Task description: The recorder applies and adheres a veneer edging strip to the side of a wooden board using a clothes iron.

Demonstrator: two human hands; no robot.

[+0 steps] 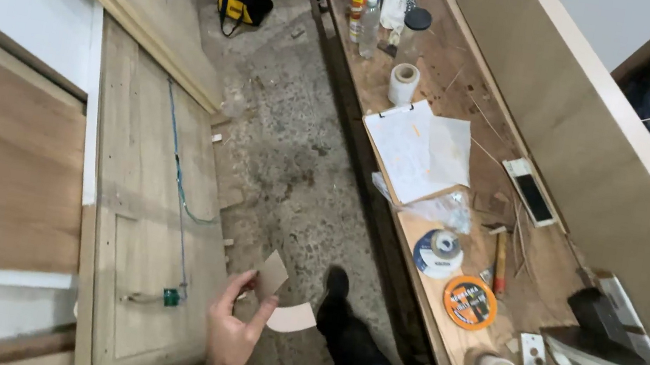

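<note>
Left hand point(232, 333) pinches a thin veneer strip point(277, 291) — workbench point(440, 328) alongside

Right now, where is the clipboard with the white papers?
In the head view, the clipboard lies on the long wooden workbench right of centre, just below the white tape roll and left of the phone.

floor point(288, 143): speckled concrete, dusty | workbench point(443, 312): long, wooden, cluttered | wood panels point(141, 207): flat, left

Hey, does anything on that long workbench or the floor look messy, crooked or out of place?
Yes. The clipboard overhangs the workbench edge, and wood scraps litter the floor. The left hand pinches a thin strip, bent and curling.
</note>
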